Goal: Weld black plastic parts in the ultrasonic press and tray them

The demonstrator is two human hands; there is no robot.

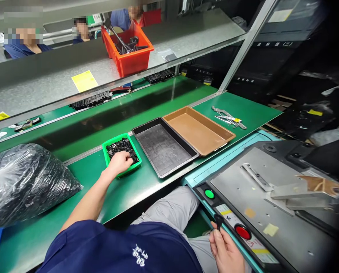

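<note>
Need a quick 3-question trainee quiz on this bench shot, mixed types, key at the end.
1. Multiple choice: which container is the person's left hand reaching into?
A) the red bin on the shelf
B) the green bin
C) the clear plastic bag

2. True or false: the black tray lies between the green bin and the brown tray.

3. Fill in the colour: the right hand holds a small ____ part between its fingers.

Key: 1. B; 2. True; 3. black
</note>
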